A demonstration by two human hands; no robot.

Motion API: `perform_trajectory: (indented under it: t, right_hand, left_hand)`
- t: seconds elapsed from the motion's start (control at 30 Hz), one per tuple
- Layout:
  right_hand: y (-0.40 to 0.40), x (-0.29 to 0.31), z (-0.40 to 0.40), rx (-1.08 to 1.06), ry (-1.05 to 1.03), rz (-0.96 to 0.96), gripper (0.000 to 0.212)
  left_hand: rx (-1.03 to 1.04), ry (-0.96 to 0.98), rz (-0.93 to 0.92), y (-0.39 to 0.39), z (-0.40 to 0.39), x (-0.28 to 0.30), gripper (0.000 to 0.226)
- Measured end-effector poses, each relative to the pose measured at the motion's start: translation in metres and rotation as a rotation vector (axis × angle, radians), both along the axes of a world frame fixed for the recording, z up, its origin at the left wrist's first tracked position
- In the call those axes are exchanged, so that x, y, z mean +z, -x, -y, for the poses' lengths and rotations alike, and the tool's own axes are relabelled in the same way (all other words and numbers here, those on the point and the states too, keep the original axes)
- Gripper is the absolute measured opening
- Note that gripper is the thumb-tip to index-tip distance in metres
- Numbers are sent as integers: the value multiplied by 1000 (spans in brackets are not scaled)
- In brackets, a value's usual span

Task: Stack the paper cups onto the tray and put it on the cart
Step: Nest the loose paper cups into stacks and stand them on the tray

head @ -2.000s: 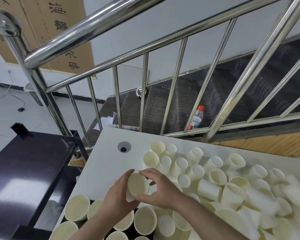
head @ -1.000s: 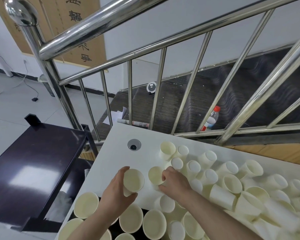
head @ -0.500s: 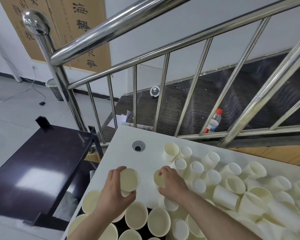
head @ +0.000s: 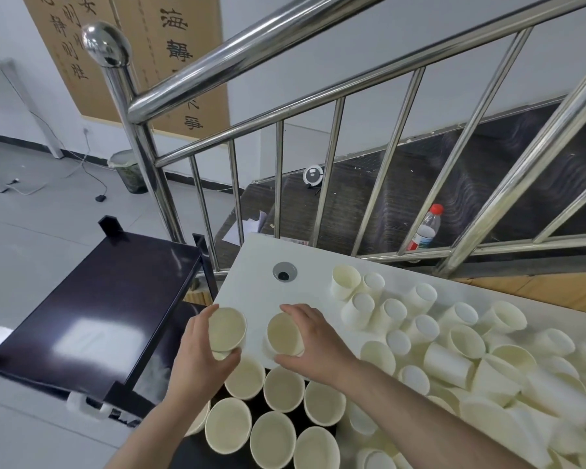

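Head view, listed near to far. Upright paper cups [head: 283, 389], mouths up, packed rim to rim on a dark tray [head: 256, 406] at the lower edge; the tray shows only in the gaps between them. Left hand [head: 197, 360]: fingers and thumb curled round a small stack of cups [head: 226, 330], mouth tilted toward the camera, held above the tray's far edge. Right hand [head: 313, 343]: thumb and fingers wrapped round a single cup [head: 284, 334], just beside the left-hand stack, above the white table [head: 251, 282]. Loose cups [head: 454, 350]: a large heap to the right on the table, most on their sides, a few upright. Cable hole [head: 284, 272] in the tabletop beyond the hands. Dark cart [head: 92, 306] left of the table, its top glossy. Steel stair railing [head: 318, 96] behind the table; a red-capped plastic bottle [head: 425, 230] stands past the bars. Calligraphy panels [head: 142, 55] on the far wall.
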State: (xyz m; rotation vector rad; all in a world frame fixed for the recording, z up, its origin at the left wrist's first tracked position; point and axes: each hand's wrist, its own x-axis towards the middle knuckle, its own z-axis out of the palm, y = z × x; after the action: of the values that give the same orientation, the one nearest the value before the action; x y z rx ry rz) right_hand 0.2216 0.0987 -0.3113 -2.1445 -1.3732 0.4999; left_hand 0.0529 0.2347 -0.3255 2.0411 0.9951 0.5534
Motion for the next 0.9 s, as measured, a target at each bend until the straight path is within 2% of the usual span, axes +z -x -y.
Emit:
perform_trajectory:
  t: [0.33, 0.9]
  right_hand:
    - [37, -5, -19, 132, 30, -5, 79]
    - [50, -25, -31, 233, 262, 62, 85]
  left_hand:
    - [26, -12, -32, 18, -7, -4, 75]
    - [-40, 19, -234, 26, -21, -29, 80]
